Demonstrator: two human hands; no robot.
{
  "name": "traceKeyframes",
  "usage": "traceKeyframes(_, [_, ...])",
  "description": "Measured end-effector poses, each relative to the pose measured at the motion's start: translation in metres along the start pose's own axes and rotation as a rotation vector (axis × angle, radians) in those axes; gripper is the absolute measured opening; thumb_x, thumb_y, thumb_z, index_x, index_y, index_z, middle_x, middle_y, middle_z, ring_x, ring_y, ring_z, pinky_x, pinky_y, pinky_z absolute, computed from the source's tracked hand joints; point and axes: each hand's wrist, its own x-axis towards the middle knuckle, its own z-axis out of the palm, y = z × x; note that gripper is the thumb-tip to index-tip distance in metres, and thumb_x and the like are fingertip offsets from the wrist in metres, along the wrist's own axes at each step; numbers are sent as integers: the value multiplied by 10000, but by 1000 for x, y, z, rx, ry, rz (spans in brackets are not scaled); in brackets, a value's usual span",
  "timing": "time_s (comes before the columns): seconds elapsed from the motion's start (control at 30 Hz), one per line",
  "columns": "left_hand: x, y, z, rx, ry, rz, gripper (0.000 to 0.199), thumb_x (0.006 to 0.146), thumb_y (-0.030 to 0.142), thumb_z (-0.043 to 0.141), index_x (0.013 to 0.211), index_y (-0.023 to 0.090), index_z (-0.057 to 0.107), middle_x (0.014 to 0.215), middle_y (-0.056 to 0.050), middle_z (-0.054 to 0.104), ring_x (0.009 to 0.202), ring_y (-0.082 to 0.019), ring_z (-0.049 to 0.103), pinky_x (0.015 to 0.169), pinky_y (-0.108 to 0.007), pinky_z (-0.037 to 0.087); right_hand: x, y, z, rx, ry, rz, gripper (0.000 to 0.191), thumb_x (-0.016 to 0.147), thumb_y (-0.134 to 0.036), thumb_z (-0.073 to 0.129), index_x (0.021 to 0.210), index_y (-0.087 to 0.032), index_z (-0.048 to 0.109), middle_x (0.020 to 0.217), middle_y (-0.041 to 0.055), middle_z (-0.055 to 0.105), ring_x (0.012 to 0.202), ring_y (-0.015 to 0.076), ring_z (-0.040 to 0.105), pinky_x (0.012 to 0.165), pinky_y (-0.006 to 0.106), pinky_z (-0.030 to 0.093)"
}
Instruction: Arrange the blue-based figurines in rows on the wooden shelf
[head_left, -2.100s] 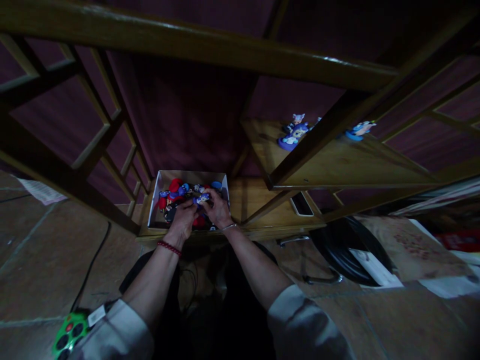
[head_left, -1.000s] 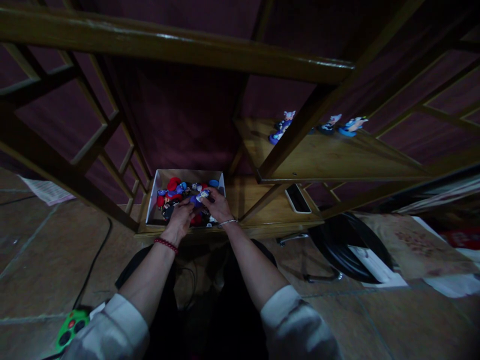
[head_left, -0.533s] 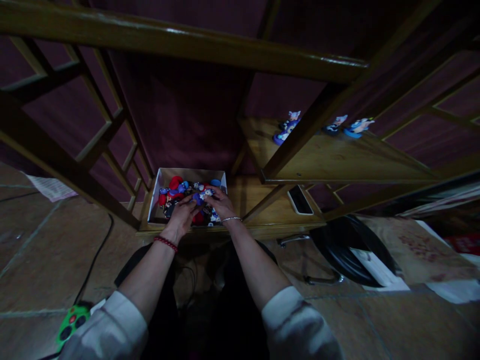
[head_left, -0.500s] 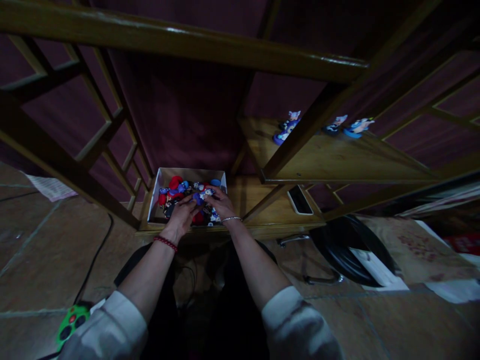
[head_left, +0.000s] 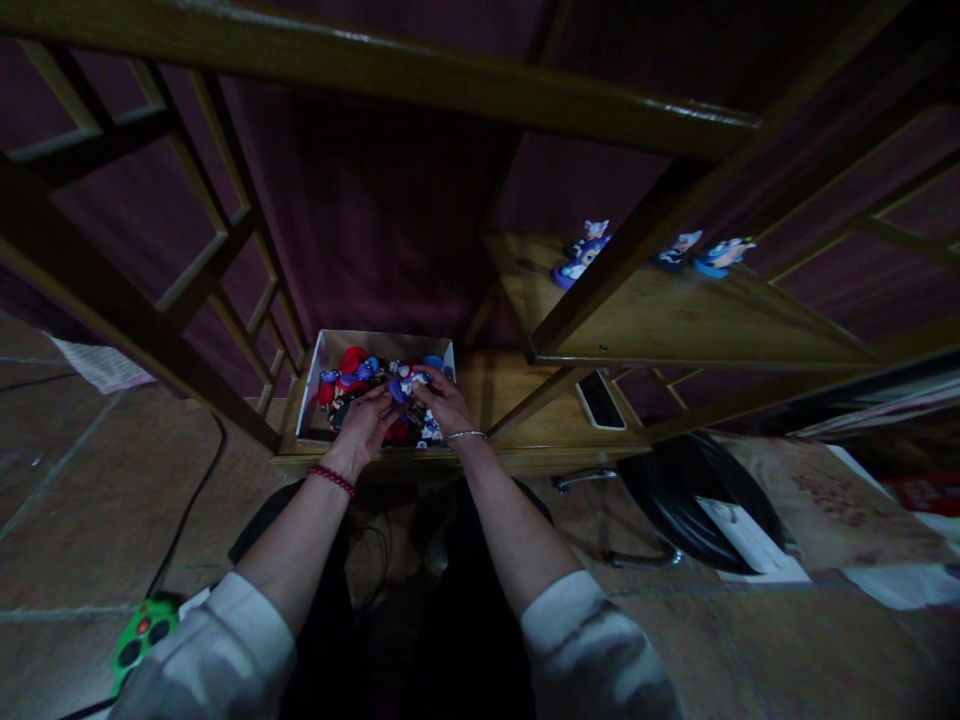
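Over an open cardboard box, I hold a small figurine with a purple round base and a white and blue body. My right hand grips its body from the right. The fingers of my left hand close on its base from the left. Below and around my hands, the box is filled with more figurines and parts in red, blue, purple, black and white. A red round piece lies toward the back. My palms hide part of the box's contents.
The box stands on the low wooden shelf of a lattice rack. Several figurines stand on the higher shelf at right, behind a post. A white-rimmed dark object, a black stool and a green power strip surround me.
The figurine has turned slightly between my hands, and my fingers have shifted a little on it. The view has moved slightly; the box and shelf figurines stay in place.
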Motion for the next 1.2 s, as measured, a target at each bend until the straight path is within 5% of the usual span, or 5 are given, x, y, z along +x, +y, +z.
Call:
traceKeyframes(0.6, [-3,-2,3,34,-4,30,59,604,99,657,660,102,641,764,-66,664,859,-188,605,928,-426,407,-1,-6,-1,9,-33,-75,341,663,-248,606,1000,-226,565,906,-27,633,848,128,581,824,266,453])
traceKeyframes(1.2, [-3,-6,4,108,24,11,79,538,55,625,583,114,598,651,-36,615,818,-182,591,911,-425,388,-2,-4,-2,-352,-60,-168,256,701,-226,583,948,-291,565,873,-68,618,750,122,578,759,266,473])
